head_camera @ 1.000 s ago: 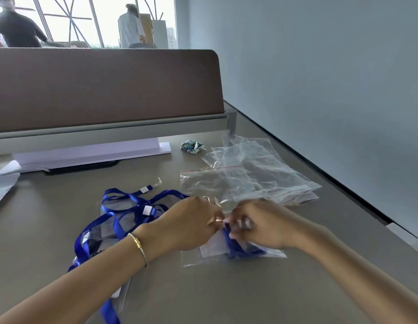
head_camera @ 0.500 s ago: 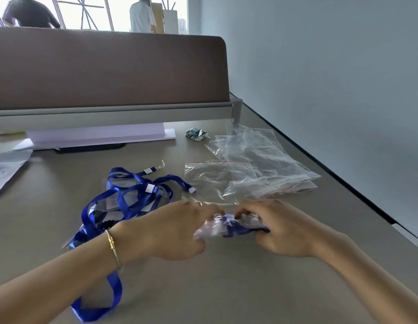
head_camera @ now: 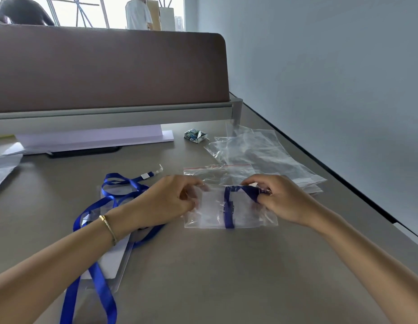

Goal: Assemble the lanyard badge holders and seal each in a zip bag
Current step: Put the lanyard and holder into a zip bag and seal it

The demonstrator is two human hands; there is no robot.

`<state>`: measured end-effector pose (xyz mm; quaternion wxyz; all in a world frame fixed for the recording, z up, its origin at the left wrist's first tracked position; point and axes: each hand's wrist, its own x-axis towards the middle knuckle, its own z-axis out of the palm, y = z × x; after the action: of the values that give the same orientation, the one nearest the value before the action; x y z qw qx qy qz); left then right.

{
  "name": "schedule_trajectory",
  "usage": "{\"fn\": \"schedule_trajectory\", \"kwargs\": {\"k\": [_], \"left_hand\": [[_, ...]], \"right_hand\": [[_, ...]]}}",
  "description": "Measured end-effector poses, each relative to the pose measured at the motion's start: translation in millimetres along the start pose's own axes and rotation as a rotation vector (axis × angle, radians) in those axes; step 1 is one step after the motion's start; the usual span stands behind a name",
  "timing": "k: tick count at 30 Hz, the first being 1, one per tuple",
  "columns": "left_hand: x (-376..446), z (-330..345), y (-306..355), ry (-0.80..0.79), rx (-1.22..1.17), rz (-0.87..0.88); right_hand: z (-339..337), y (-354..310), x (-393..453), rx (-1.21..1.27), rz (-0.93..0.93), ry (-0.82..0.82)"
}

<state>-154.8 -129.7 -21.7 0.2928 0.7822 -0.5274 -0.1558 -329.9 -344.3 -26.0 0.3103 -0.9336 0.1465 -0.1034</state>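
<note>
1. Zip bag point(head_camera: 229, 211) with a blue lanyard point(head_camera: 228, 206) inside lies on the bench point(head_camera: 226, 277), long axis left-right, top edge facing away.
2. Left hand point(head_camera: 170, 202) pinches its left top corner; right hand point(head_camera: 280, 199) pinches the right.
3. Spare bags point(head_camera: 254, 155) lie just beyond; loose lanyards point(head_camera: 114, 195) to the left.
</note>
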Motion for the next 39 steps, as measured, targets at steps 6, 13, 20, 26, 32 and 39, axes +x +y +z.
{"fn": "schedule_trajectory", "kwargs": {"k": [6,13,20,26,32,39], "left_hand": [[2.7,6.0,-19.6,0.014,0.238,-0.016],[-1.1,10.5,-13.0,0.174,0.567,0.067],[-11.6,38.7,15.6,0.084,0.553,0.143],[-19.0,40.3,17.5,0.04,0.6,0.151],[-29.5,38.4,29.6,-0.033,0.507,0.131],[-40.0,28.6,31.6,-0.069,0.189,0.027]], "right_hand": [[7.4,7.5,9.5,-0.142,-0.019,0.004],[13.3,12.3,7.7,-0.326,-0.172,0.115],[24.3,4.1,6.3,-0.463,-0.303,-0.024],[16.6,3.8,-8.2,-0.52,-0.249,-0.164],[9.0,-5.7,-28.2,-0.482,-0.19,-0.191],[-6.5,-16.3,-37.4,-0.286,-0.121,-0.206]]}}
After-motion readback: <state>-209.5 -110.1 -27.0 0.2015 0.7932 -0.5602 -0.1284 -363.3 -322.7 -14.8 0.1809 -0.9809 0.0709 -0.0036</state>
